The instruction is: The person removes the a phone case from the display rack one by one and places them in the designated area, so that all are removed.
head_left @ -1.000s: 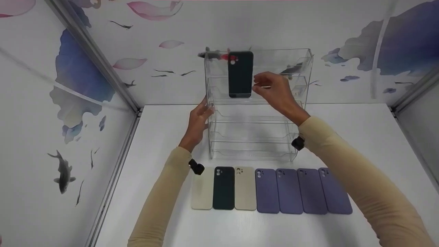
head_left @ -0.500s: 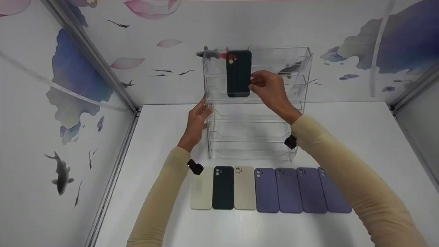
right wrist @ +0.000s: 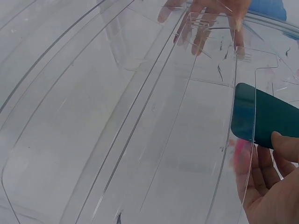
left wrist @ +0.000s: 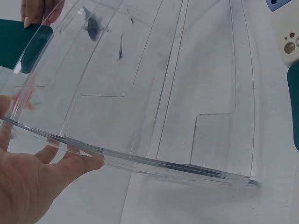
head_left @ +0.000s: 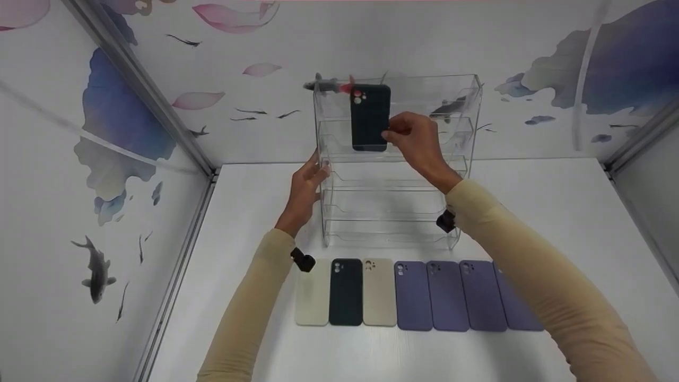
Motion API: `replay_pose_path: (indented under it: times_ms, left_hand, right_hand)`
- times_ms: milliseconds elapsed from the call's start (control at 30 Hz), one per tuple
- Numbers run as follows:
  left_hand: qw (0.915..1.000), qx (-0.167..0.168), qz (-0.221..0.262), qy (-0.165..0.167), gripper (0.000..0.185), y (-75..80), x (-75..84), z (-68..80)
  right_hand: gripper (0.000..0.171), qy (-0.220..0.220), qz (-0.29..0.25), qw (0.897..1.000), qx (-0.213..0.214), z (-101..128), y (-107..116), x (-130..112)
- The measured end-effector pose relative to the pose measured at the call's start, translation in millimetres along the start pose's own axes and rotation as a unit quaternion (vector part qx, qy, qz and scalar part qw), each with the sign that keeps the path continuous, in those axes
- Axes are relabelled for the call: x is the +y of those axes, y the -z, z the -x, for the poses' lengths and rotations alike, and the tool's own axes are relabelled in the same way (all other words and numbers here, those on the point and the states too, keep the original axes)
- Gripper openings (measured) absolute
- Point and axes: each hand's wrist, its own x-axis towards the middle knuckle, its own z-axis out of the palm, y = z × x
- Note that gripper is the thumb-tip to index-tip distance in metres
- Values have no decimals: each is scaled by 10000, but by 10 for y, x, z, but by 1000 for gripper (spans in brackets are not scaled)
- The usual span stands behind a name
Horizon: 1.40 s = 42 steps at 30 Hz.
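Note:
In the head view, a clear acrylic tiered rack (head_left: 390,228) stands upright near the back wall. A dark green phone case (head_left: 370,119) stands at the rack's upper tier, left of its middle, camera cutouts at the top. My right hand (head_left: 419,140) pinches the case's lower right edge between thumb and fingers. My left hand (head_left: 303,193) grips the rack's left side panel; in the left wrist view, the fingers (left wrist: 74,168) lie along the panel's outer face. The right wrist view shows the green case (right wrist: 271,114) partly behind the clear plastic.
A row of phone cases lies in front of the rack: a cream case (head_left: 313,297), a dark green one (head_left: 346,292), a beige one (head_left: 380,292) and several purple ones (head_left: 415,297). My right sleeve (head_left: 546,276) partly covers the rightmost. Printed white walls (head_left: 254,138) enclose the table.
My right hand has moved slightly left from beside the green case and now pinches its edge. The case's top has dropped a little in the view. My left hand stays on the rack.

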Motion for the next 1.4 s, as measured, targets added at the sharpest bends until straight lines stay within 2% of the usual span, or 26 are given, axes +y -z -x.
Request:
replay_pose_path:
  times_ms: [333, 567, 733, 967, 1233, 1400]
  left_hand:
    - [10000, -37, -2, 8, 70, 3, 5, 8]
    - [10000, -30, -6, 35, 67, 6, 0, 7]
    - [10000, -64, 66, 15, 67, 4, 9, 10]
    - [9999, -88, 114, 18, 68, 6, 6, 3]
    - [9997, -74, 210, 26, 68, 6, 8, 6]
    - [10000, -22, 77, 9, 65, -11, 6, 13]
  right_hand:
    - [15, 113, -338, 9985, 424, 41, 138, -48]
    - [17, 37, -533, 9971, 546, 92, 275, -52]
    - [19, 90, -542, 9970, 547, 187, 372, -57]
    - [19, 111, -471, 9973, 551, 396, 516, -203]
    - [22, 36, -249, 9982, 546, 487, 669, 37]
    - [21, 104, -130, 9983, 559, 563, 769, 40]
